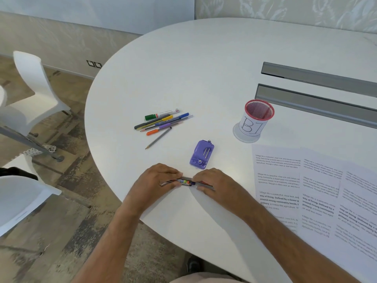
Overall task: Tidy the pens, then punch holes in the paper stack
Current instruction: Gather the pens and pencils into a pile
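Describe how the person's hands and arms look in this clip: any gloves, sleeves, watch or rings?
Both the left hand and the right hand are bare, with no gloves. Both forearms are uncovered up to the frame edge, so no sleeves show. No watch, bracelet or wristband is visible on either wrist, and no ring can be made out on the fingers that show. Nothing marks or wraps either arm.

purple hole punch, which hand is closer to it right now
Right. The right hand sits just below the purple hole punch, nearly under it. The left hand is farther, below and off to its left.
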`<state>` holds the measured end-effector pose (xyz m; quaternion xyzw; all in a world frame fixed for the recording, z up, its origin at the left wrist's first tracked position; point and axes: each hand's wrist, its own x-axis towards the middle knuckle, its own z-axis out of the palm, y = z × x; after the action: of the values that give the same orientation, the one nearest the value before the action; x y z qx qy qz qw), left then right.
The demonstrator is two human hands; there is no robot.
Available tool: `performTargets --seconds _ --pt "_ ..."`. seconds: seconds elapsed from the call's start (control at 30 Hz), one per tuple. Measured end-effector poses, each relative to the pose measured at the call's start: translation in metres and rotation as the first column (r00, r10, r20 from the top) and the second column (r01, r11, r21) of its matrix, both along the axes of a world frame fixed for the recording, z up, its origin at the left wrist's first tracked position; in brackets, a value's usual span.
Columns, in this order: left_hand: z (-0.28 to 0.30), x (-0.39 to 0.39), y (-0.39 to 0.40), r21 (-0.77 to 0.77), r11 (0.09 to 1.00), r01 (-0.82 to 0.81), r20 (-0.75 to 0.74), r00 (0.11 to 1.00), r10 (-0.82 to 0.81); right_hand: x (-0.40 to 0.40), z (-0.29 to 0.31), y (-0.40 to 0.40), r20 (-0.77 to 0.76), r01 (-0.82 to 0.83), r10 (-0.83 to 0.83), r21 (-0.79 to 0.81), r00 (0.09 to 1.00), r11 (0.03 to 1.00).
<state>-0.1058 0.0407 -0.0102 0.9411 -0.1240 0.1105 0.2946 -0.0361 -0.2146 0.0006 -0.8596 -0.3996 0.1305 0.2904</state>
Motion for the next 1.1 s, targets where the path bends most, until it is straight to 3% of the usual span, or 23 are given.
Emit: performTargets --seconds 0.37,0.6,0.83,1.1 --pt "-0.002 -0.008 0.066 -0.011 0.981 -0.192 -0.064 0.979 0.191 0.004 -0.001 0.069 0.201 -0.200 0.201 -0.024 0.959 0.979" --pt "-0.006 -0.007 0.100 0.027 0.954 -0.298 -0.035 0.954 0.299 0.021 -0.007 0.112 0.309 -0.212 0.250 -0.150 0.918 0.966" --pt "-0.017 0.012 0.081 0.044 0.926 -0.374 0.059 0.927 0.371 0.037 -0.001 0.125 0.421 -0.095 0.229 -0.317 0.878 0.944" --pt "-0.025 0.051 0.045 0.117 0.921 -0.372 0.241 0.910 0.337 0.041 0.013 0.087 0.397 -0.017 0.035 -0.050 0.917 0.999"
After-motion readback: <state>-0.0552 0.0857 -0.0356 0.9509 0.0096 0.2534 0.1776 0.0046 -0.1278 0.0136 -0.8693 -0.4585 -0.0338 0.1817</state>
